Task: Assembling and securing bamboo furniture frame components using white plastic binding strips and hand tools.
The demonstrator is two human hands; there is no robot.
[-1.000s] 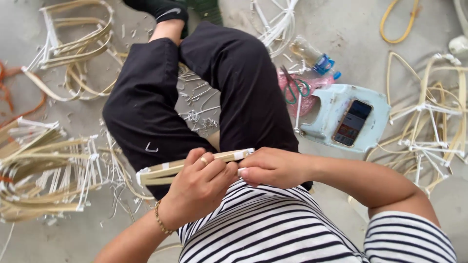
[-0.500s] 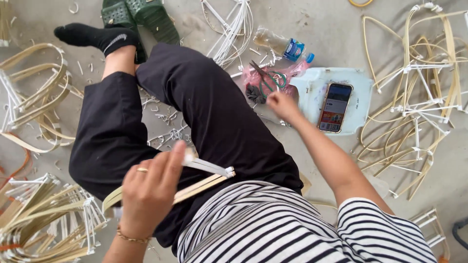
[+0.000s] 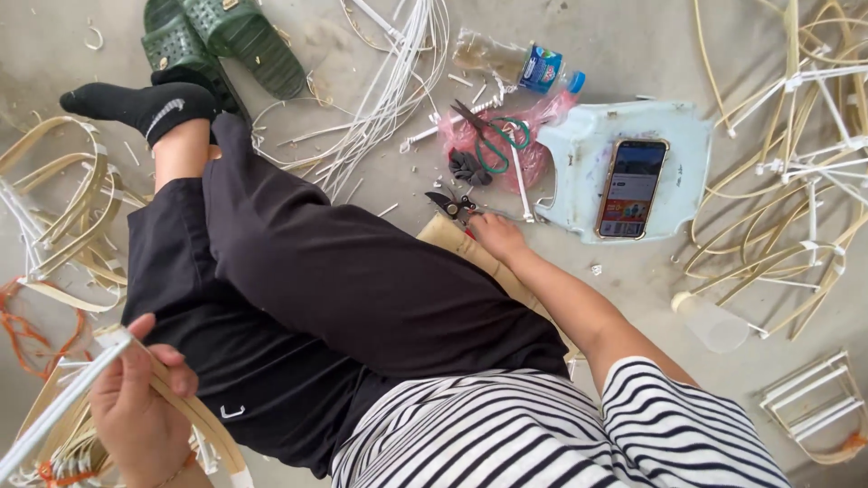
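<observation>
**Holding the strips, reaching for the cutters**

On the left, my left hand (image 3: pixel 136 411) has its grip clenched around a bundle of bent cane strips (image 3: pixel 194 411), with a white strip (image 3: pixel 59 416) sticking out past my thumb. The bundle sits low at my left side, next to my knee.

To do this well, I think I should keep that grip tight so the strips do not slide apart, and keep them still while my other hand works.

In the middle, my legs in black trousers are crossed on the floor (image 3: pixel 624 36). My right hand (image 3: pixel 495 237) is stretched out to the small black cutters (image 3: pixel 455 204). My fingertips touch the handles, but I cannot tell if my fingers have closed on them yet. I should take both handles together and keep my fingers away from the blades.

Now I count, left to right:
- two green sandals (image 3: pixel 221 41)
- one black sock (image 3: pixel 145 104)
- one plastic bottle (image 3: pixel 515 63)
- one pair of green-handled scissors (image 3: pixel 493 145) on a pink bag (image 3: pixel 542 117)
- one small black cutters
- one pale blue plastic stool (image 3: pixel 692 145), tipped flat
- one phone (image 3: pixel 631 188) lying on it
- one clear cup (image 3: pixel 710 321) on its side

Loose cane loops lie all around, too many to count.
</observation>
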